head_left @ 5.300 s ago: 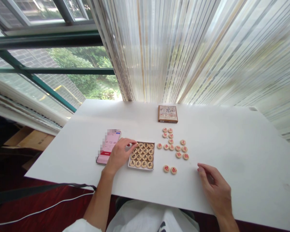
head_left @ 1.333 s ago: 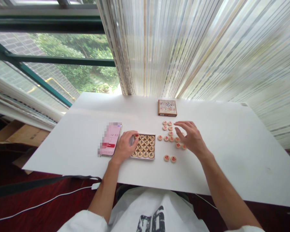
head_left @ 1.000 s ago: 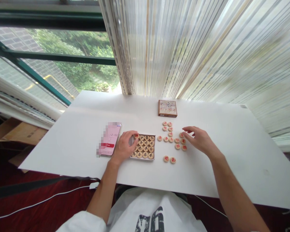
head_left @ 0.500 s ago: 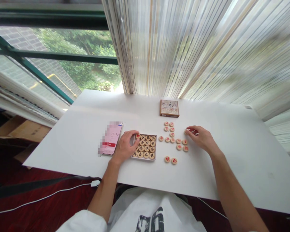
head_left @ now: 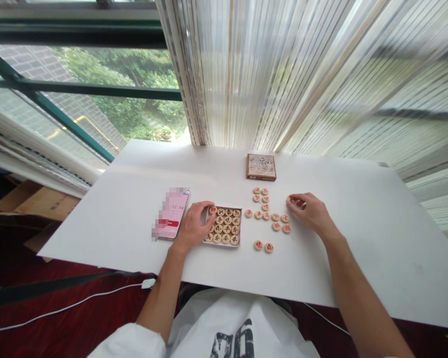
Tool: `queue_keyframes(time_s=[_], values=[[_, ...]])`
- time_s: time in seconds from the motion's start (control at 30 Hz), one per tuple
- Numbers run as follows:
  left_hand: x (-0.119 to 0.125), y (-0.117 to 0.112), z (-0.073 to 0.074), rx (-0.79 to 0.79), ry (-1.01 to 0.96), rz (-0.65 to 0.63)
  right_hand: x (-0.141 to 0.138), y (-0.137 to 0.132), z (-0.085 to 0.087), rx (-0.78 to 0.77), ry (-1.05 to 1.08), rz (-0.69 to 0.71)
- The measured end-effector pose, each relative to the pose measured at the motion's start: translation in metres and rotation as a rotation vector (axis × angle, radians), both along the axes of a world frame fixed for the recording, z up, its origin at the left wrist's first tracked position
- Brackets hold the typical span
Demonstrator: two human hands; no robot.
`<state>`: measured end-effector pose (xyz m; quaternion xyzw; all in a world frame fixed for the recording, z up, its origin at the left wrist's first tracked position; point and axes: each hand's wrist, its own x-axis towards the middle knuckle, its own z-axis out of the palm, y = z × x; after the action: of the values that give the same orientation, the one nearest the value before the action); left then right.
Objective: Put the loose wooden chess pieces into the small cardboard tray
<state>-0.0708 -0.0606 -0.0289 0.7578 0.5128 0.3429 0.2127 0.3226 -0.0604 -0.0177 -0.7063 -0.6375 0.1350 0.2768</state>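
My left hand grips the left side of a shallow white-rimmed box, its thumb and forefinger near the upper left corner. Rows of round wooden Chinese chess pieces with black characters fill the box. One red-marked piece sits in its upper left corner. On the right, my right hand pinches a chess piece between thumb and fingers at the table surface. Between the hands lie several loose red-marked pieces, with a pair nearer to me.
A flat printed box lid lies toward the back of the white table. Left of the piece box is a phone showing a timer. Beyond the table are a string curtain and a window. A white cable runs below.
The piece in my right hand has shifted slightly right and shows more of its red-marked face. My left hand stays in place. The phone's reading has gone from 12:53 to 12:54.
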Motion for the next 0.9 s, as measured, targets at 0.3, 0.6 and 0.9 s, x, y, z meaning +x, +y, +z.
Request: queue_keyframes(time_s=[0.3,0.6,0.9], values=[[-0.002,-0.01,-0.002,-0.075,-0.031,0.004,-0.021,-0.02,0.015,0.114,0.241,0.033],[-0.002,-0.024,-0.007,-0.066,-0.04,-0.002,-0.072,-0.059,0.028,0.103,0.655,0.258],[-0.003,-0.038,-0.008,-0.013,0.006,-0.017,-0.098,-0.087,0.032,0.032,0.858,0.284]])
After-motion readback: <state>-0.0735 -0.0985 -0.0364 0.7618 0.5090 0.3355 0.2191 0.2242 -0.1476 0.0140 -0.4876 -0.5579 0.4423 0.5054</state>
